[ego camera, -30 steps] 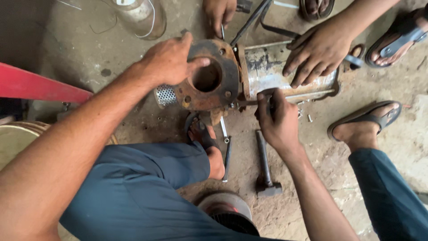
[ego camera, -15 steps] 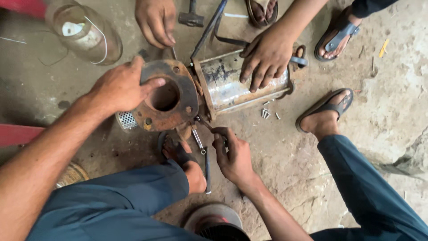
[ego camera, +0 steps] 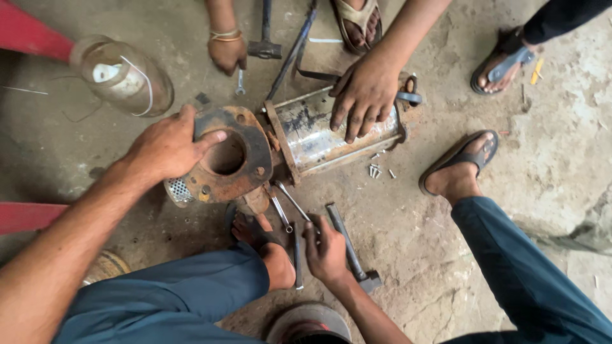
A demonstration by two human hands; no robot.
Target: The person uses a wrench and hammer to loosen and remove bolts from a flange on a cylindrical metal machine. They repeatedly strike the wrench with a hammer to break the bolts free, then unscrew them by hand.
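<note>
While braced by the left hand [ego camera: 167,148], rusty flange [ego camera: 245,167] beside wrenches [ego camera: 284,207].

We see a rusty round flange [ego camera: 233,159] with a wide centre hole, tilted on its side on the ground. Just below it, slim metal wrenches [ego camera: 285,205] lie scattered in the dirt.

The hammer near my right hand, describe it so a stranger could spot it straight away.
Start at the rusty round flange under the left hand. Just below-right, the right hand rests among tools; the hammer lies beside it, thicker than the slim spanners, ending in a blocky head.
</note>
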